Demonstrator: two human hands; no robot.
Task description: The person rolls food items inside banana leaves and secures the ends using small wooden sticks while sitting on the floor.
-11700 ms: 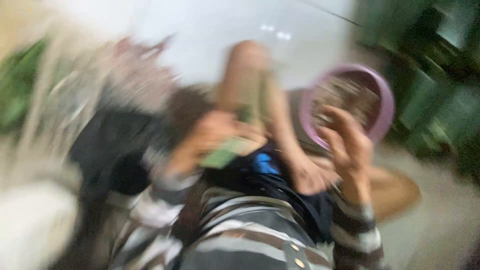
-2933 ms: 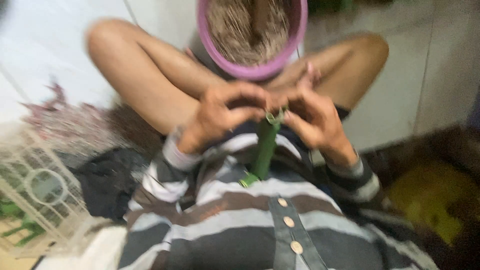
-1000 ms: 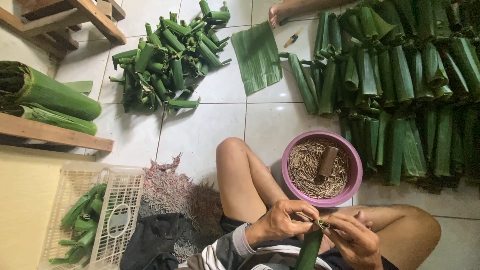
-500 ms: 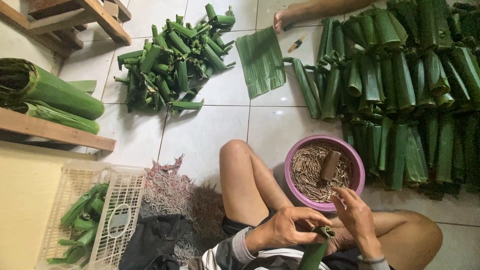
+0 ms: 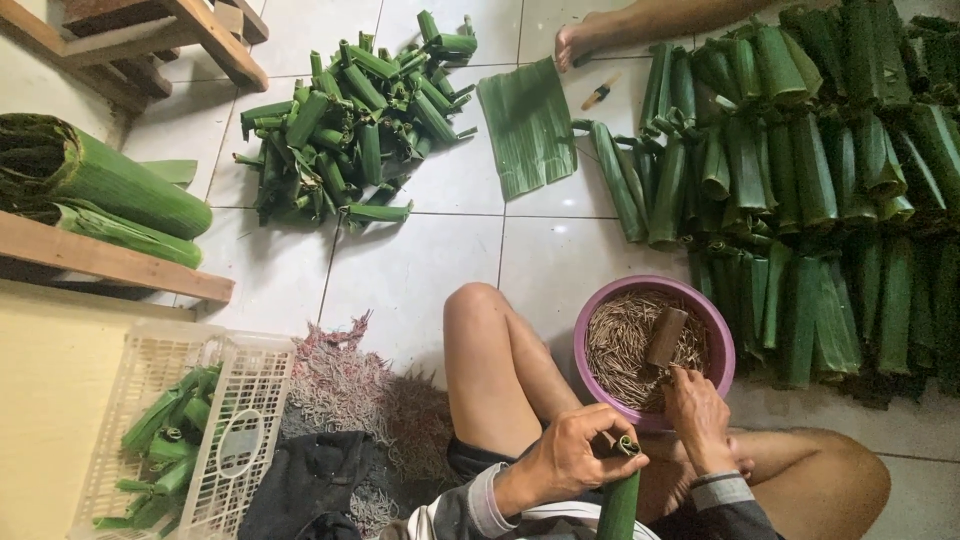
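Between my knees, my left hand (image 5: 565, 462) is closed around the top of a rolled green leaf tube (image 5: 619, 500), thumb and fingers pinching its folded end shut. My right hand (image 5: 698, 418) sits just beside it, fingers curled at the near rim of the purple bowl (image 5: 722, 340) of thin sticks (image 5: 622, 340); whether it pinches one I cannot tell. If my left grip slackens, I judge the fold could spring open. A careless nudge from my right wrist might tip the bowl.
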